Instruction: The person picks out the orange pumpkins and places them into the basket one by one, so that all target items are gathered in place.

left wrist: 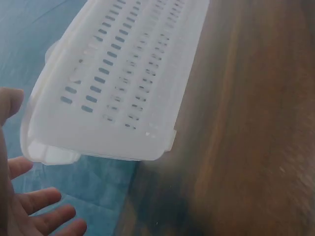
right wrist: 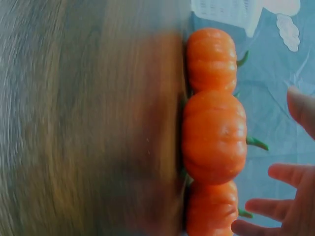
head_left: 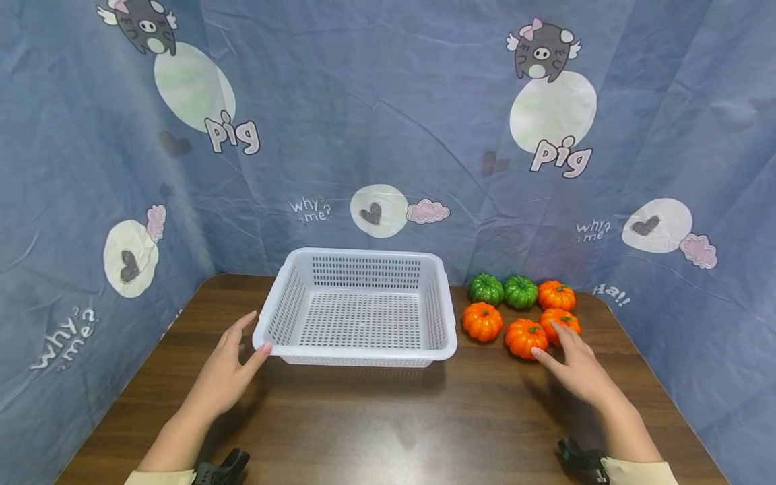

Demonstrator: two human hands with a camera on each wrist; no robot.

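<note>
A white plastic basket [head_left: 364, 351] with slotted walls stands on the table, and nothing lies in it. At its left front corner is my left hand [head_left: 227, 374], fingers spread and thumb tip right at the rim; the left wrist view shows the same basket [left wrist: 113, 73] beside the fingers. On the right, my right hand [head_left: 578, 367] hovers with spread fingers over the nearest orange pumpkins. One is the front orange pumpkin [head_left: 525, 339], close to the thumb; another orange pumpkin [head_left: 559, 326] lies partly behind the fingertips. Neither hand grips anything.
Left of those sits an orange pumpkin [head_left: 482, 322]. Behind stand two green pumpkins [head_left: 486, 289] and one more orange pumpkin [head_left: 556, 296]. The brown wooden table [head_left: 388, 417] is bordered by a blue printed cloth [head_left: 388, 135] at the back and sides.
</note>
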